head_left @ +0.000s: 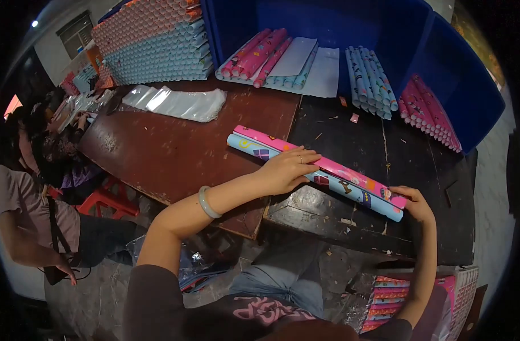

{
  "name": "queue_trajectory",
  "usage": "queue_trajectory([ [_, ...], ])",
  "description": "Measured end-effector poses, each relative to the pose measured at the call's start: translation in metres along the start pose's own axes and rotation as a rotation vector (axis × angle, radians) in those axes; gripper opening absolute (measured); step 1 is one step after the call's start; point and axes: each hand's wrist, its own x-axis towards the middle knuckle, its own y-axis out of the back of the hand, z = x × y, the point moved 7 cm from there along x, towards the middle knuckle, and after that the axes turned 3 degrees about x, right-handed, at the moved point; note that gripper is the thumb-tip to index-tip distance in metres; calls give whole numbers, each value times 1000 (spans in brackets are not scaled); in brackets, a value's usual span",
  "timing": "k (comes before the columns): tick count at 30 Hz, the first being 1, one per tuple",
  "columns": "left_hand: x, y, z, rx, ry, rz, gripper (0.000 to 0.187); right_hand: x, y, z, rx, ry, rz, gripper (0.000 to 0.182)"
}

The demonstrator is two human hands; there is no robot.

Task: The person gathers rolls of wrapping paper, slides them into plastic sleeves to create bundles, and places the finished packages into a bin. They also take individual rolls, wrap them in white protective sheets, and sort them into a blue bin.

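Two rolls of printed wrapping paper lie side by side and slantwise on the table, a pink roll (351, 170) behind and a light blue roll (351, 192) in front. Across their middle, my left hand (288, 169) has its fingers wrapped over both rolls. A pale bangle (209, 202) circles my left wrist. At the right end of the rolls, my right hand (414, 203) is closed on the end of the pink roll, its fingertips on the upper side; its thumb is partly hidden.
Blue bins (322, 20) stand along the back, with pink rolls (260, 54) and blue rolls (370, 79) in or before them. Clear plastic sleeves (177, 103) lie on the brown tabletop (186, 153). Stacked rolls (157, 51) rise at back left. Another person (35, 221) is at left by a red stool (109, 199).
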Motion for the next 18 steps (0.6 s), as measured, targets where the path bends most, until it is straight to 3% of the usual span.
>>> queue_trajectory([
  [1,0,-3,-1,-3,10,-32,39,-3,-7,-18,-273,203,-6,37],
  [2,1,-2,0,3,-4,-7,37,-6,-10,-18,-271,195,-7,37],
  [4,1,-2,-1,-6,0,-12,37,-23,-18,-43,-705,553,155,40],
  [6,2,-3,-1,2,3,-38,39,-39,-27,-52,-936,684,352,38],
  [7,1,-3,-3,-19,-1,-25,40,-44,-38,-62,-1145,816,290,34],
  [9,1,-4,-5,-29,-7,-12,43,-48,-47,-64,-1288,888,197,34],
  [11,2,-5,-5,-38,-16,-14,43,-47,-43,-53,-1277,895,181,33],
  [13,1,-2,-4,-24,-5,-22,44,-32,-21,-39,-839,629,234,29],
  [14,2,-1,-4,-21,-6,-22,44,-30,-19,-38,-839,632,236,29],
  [16,1,-2,-2,-1,-6,-8,43,-19,-10,-24,-535,419,167,27],
  [18,1,-3,-1,20,-13,-4,43,-18,-9,-24,-540,414,156,27],
])
